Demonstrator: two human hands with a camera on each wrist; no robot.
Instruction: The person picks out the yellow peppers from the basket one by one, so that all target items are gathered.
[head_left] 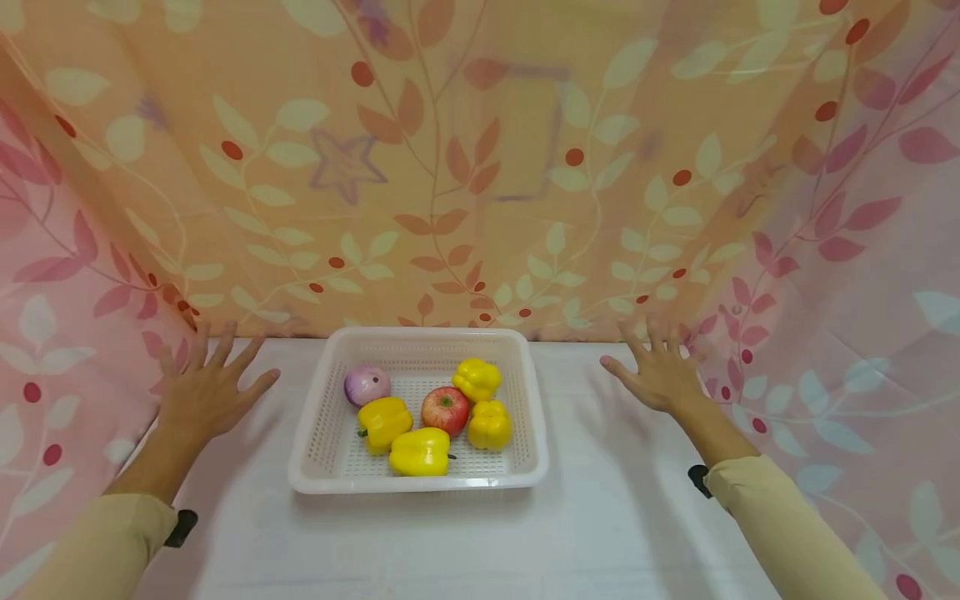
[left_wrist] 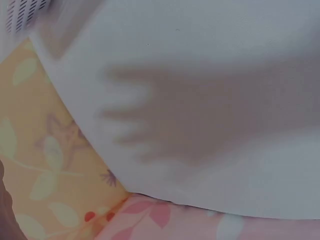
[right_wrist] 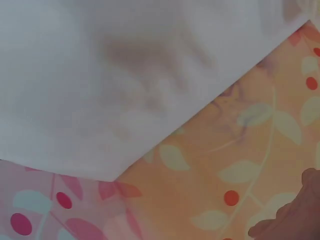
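Observation:
A white plastic basket (head_left: 315, 454) with slotted sides stands in the middle of the table. Inside it a purple onion (head_left: 367, 386) lies at the left and a red apple (head_left: 446, 410) near the middle. Several yellow bell peppers (head_left: 422, 452) lie around the apple. To the left of the basket my left hand (head_left: 208, 390) is held over the table with its fingers spread, holding nothing. My right hand (head_left: 660, 371) is likewise spread and bare, off to the basket's right. Only an edge of the right hand (right_wrist: 292, 215) shows in the right wrist view.
White cloth covers the table (head_left: 420, 550), and both hands cast shadows on it. Behind the table rises an orange leaf-patterned curtain (head_left: 465, 167). Pink patterned cloth (head_left: 840, 275) closes off the right side, with similar cloth (head_left: 67, 333) on the left.

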